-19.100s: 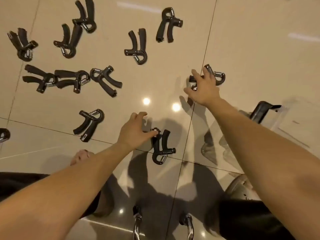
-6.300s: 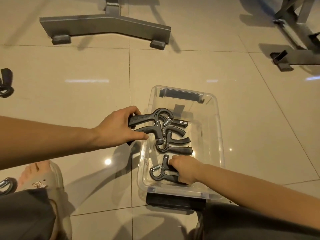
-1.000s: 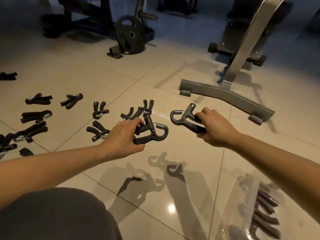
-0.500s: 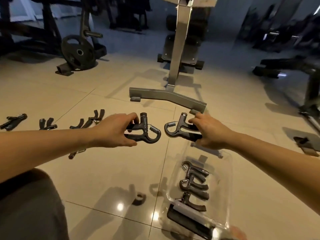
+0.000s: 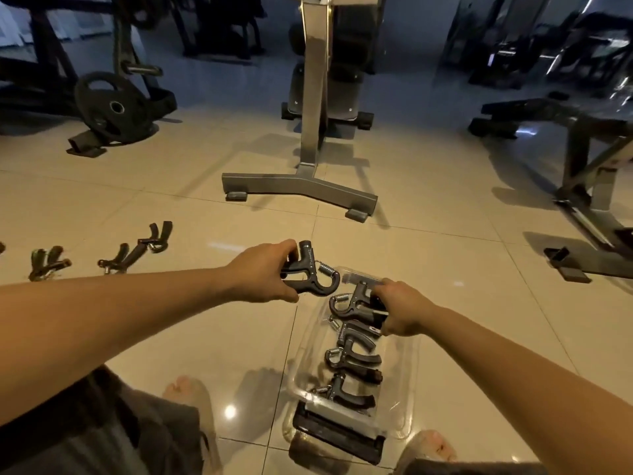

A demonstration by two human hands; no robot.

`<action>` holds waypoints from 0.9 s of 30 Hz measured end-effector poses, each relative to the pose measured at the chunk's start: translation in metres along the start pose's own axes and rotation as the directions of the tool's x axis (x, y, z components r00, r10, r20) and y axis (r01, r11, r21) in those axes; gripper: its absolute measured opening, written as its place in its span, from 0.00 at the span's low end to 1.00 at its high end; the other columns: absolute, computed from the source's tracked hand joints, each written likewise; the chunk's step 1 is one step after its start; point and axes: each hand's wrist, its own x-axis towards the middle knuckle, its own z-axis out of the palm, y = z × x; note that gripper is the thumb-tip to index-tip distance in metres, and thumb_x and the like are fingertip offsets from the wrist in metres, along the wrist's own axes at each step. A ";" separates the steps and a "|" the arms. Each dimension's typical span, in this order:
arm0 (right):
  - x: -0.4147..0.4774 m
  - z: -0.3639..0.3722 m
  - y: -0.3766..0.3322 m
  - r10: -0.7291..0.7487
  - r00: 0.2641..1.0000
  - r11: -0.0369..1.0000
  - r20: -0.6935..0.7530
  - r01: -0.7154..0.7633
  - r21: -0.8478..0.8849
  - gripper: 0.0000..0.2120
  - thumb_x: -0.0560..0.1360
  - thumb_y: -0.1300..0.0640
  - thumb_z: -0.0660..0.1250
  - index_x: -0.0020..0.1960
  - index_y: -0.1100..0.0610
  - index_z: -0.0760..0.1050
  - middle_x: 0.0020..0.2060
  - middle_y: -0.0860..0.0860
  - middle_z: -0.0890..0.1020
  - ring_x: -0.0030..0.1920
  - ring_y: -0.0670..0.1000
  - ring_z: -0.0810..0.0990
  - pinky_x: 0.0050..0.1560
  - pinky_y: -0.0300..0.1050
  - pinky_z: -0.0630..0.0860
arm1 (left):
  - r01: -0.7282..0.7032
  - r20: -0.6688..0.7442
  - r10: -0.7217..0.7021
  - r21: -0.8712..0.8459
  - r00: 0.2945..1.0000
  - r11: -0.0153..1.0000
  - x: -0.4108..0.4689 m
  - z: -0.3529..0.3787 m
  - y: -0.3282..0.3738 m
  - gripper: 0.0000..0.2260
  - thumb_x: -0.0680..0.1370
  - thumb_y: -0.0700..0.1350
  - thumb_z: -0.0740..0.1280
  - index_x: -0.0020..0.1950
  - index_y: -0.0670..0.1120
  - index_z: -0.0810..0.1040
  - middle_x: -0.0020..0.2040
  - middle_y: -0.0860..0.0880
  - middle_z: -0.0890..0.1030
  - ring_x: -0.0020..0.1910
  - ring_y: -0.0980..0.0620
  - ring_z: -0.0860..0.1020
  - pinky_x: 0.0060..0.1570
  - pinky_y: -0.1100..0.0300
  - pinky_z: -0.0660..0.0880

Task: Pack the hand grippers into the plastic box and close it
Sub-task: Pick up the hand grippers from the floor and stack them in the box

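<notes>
A clear plastic box (image 5: 406, 368) lies open on the tiled floor in front of me, with three black hand grippers (image 5: 352, 358) lined up inside. My left hand (image 5: 263, 272) grips another black hand gripper (image 5: 313, 275) just above the box's far left corner. My right hand (image 5: 400, 311) holds a second hand gripper (image 5: 349, 305) by its handles, low over the far end of the box. More hand grippers (image 5: 137, 250) lie loose on the floor at the left.
A grey bench base (image 5: 301, 188) stands just beyond the box. A weight plate (image 5: 109, 108) on a rack is at the far left, another bench frame (image 5: 589, 186) at the right. My feet (image 5: 185, 389) flank the box's near end.
The view has tilted down toward the box. My right hand has lowered its hand gripper from above the far rim into the box. My left hand stays beside it with its gripper.
</notes>
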 end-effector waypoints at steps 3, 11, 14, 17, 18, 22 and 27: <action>0.021 0.037 0.004 0.007 0.998 1.000 0.065 -0.008 0.013 0.23 0.66 0.54 0.77 0.59 0.55 0.75 0.56 0.53 0.75 0.54 0.57 0.77 0.54 0.50 0.77 | 0.010 0.043 -0.009 -0.014 0.999 1.000 0.016 0.020 -0.008 0.25 0.66 0.54 0.79 0.55 0.52 0.70 0.48 0.51 0.80 0.44 0.50 0.78 0.43 0.51 0.78; 0.048 0.148 0.001 0.032 0.970 0.997 0.241 -0.049 0.064 0.22 0.72 0.50 0.72 0.62 0.55 0.73 0.60 0.56 0.73 0.58 0.59 0.75 0.57 0.52 0.75 | -0.028 0.119 0.033 -0.041 0.992 0.999 0.042 0.057 -0.031 0.25 0.66 0.56 0.80 0.55 0.53 0.70 0.49 0.51 0.78 0.47 0.49 0.78 0.48 0.49 0.78; 0.052 0.167 0.006 0.046 0.968 0.997 0.246 -0.060 0.050 0.25 0.72 0.48 0.72 0.66 0.55 0.70 0.62 0.56 0.72 0.60 0.59 0.73 0.59 0.52 0.74 | -0.037 0.133 0.048 -0.086 0.990 0.996 0.051 0.063 -0.037 0.25 0.65 0.56 0.80 0.54 0.54 0.70 0.49 0.52 0.79 0.48 0.49 0.78 0.49 0.48 0.78; 0.062 0.170 0.008 0.063 0.973 0.997 0.221 -0.070 0.026 0.27 0.72 0.53 0.73 0.68 0.55 0.69 0.64 0.55 0.71 0.61 0.59 0.72 0.61 0.53 0.74 | -0.043 0.151 0.060 -0.113 0.987 0.993 0.064 0.066 -0.037 0.25 0.65 0.55 0.80 0.54 0.53 0.70 0.48 0.52 0.79 0.48 0.49 0.78 0.49 0.48 0.78; 0.066 0.170 0.008 0.074 0.972 0.997 0.221 -0.076 0.004 0.28 0.72 0.53 0.74 0.68 0.55 0.68 0.65 0.55 0.71 0.62 0.59 0.72 0.61 0.53 0.75 | -0.043 0.154 0.061 -0.118 0.986 0.992 0.068 0.066 -0.036 0.25 0.65 0.55 0.80 0.54 0.53 0.70 0.48 0.52 0.79 0.47 0.49 0.78 0.49 0.48 0.78; 0.074 0.177 0.012 0.096 0.967 0.995 0.237 -0.087 -0.048 0.30 0.71 0.53 0.74 0.69 0.55 0.67 0.65 0.55 0.72 0.63 0.58 0.73 0.61 0.53 0.74 | -0.052 0.167 0.076 -0.142 0.983 0.988 0.081 0.068 -0.038 0.25 0.65 0.55 0.80 0.53 0.53 0.70 0.47 0.53 0.78 0.46 0.50 0.78 0.48 0.49 0.78; 0.073 0.184 0.010 0.096 0.962 0.995 0.254 -0.091 -0.032 0.30 0.72 0.56 0.74 0.70 0.55 0.65 0.65 0.54 0.71 0.63 0.58 0.73 0.59 0.54 0.75 | -0.051 0.189 0.080 -0.153 0.979 0.987 0.088 0.070 -0.046 0.25 0.65 0.56 0.80 0.53 0.54 0.70 0.46 0.54 0.79 0.46 0.50 0.79 0.48 0.49 0.78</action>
